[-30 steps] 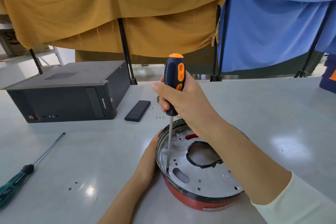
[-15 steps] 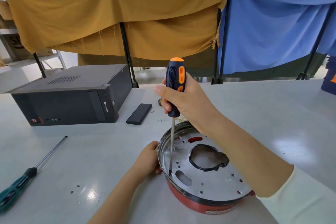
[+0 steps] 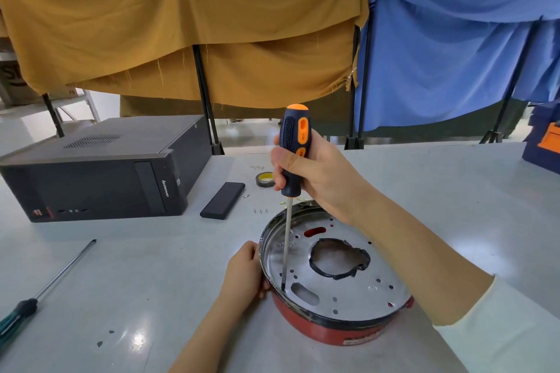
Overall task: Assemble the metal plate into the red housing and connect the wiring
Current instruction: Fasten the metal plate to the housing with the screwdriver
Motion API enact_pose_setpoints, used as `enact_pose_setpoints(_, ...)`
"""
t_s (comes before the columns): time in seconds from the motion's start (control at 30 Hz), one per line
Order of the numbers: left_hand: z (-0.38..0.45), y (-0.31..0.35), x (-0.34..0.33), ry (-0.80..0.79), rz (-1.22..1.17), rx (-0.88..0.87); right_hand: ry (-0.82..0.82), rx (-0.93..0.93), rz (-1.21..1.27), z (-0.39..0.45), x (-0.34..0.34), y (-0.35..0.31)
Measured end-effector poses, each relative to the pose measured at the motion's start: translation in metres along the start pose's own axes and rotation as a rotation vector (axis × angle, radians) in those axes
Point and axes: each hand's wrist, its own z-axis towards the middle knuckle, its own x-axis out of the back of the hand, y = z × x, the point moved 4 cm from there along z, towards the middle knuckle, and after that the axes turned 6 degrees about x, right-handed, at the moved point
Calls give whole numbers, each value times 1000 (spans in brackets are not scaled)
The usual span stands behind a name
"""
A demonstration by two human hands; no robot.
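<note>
Head view: the red housing (image 3: 327, 331) sits on the pale surface (image 3: 151, 266) near its front edge, with the metal plate (image 3: 348, 285) already seated inside its rim; the right hand (image 3: 315, 172) has its grip wrapped around the handle of the orange-and-blue screwdriver (image 3: 293, 148), held nearly upright, its tip down on the plate's left side beside an oblong slot; the left hand (image 3: 245, 272) cups the housing's left wall, its grip curled against the rim to steady it.

The likely trouble: the long shaft gives the tip room to wander, so if the handle tilts the tip may jump out of the screw and skate across the plate, probably toward the left fingers just beside it; too little steadying could let the housing turn or slide on the smooth surface; whether a screw is actually under the tip cannot be told.

Around it: a few spare screws (image 3: 260, 211) lie just behind the housing, easy to scatter; a roll of tape (image 3: 265, 179), a flat black case (image 3: 222, 200) and a black computer tower (image 3: 100, 172) stand further back; a green-handled screwdriver (image 3: 39, 297) lies well apart to the left; nothing blocks the working hand; no wiring is plainly visible.
</note>
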Motion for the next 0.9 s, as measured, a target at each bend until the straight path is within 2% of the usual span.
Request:
enact_pose_setpoints(0.1,-1,0,-1,-7,2,-3,171,72,-177,-2,0,2)
enact_pose_setpoints(0.17,-2,-1,0,-18,-2,1,188,87,-185,-3,-1,1)
enact_pose_setpoints(0.33,-4,-2,1,-49,-28,1,-83,-27,160,1,-13,-1)
enact_pose_setpoints(0.43,-4,-1,0,-41,-46,3,-165,-4,100,-4,-12,-6)
enact_pose_setpoints(0.57,-3,-3,-1,-24,-24,6,84,46,-176,-3,-5,-4)
enact_pose_setpoints(0.67,-2,-3,0,-24,-9,7,181,66,-226,-2,-4,-1)
enact_pose_setpoints(0.73,-2,-4,1,-30,-2,8,110,28,-191,-1,-5,-1)
enact_pose_setpoints(0.83,-1,-5,1,-34,-2,12,-117,3,47,-4,-6,-1)
enact_pose_setpoints(0.9,0,-5,1,-32,-1,12,-197,22,96,-9,-6,-5)
